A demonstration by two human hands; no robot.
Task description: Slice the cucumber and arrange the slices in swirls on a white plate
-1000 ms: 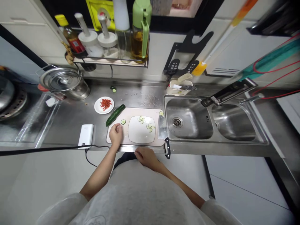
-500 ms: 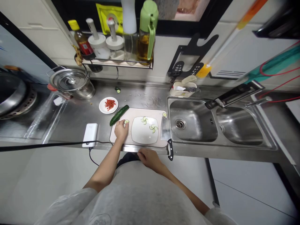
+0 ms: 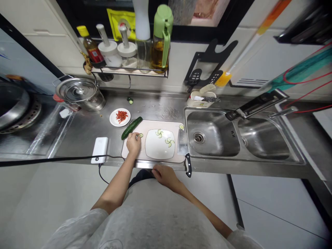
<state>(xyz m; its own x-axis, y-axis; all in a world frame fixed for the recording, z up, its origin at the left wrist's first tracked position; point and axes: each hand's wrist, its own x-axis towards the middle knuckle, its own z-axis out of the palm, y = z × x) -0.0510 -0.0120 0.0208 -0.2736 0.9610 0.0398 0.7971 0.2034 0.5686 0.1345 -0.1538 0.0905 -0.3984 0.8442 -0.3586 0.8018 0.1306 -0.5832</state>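
Note:
My left hand (image 3: pixel 133 143) is closed in a pinch on cucumber slices (image 3: pixel 140 135) over the left part of the pale cutting board (image 3: pixel 142 152). Just beyond its fingers lies a dark green cucumber (image 3: pixel 132 128), across the board's upper left corner. On the board stands a white plate (image 3: pixel 158 150) with thin cucumber slices (image 3: pixel 169 141) fanned into two curved patterns near its upper right. My right hand (image 3: pixel 164 175) hangs at the counter's front edge below the plate, fingers curled, with nothing visible in it. A kitchen knife (image 3: pixel 183 143) lies along the board's right side, its black handle past the edge.
A small white dish (image 3: pixel 112 117) of red bits sits behind the board. Cucumber ends (image 3: pixel 130 100) lie farther back. Left are a power bank (image 3: pixel 100 147) with a cable and a steel pot (image 3: pixel 85 97); right is a double sink (image 3: pixel 215 138). Bottles (image 3: pixel 159 45) fill a wall rack.
The cucumber slices in my left hand have tilted and shifted slightly right. My right hand, the plate and the knife have stayed in place.

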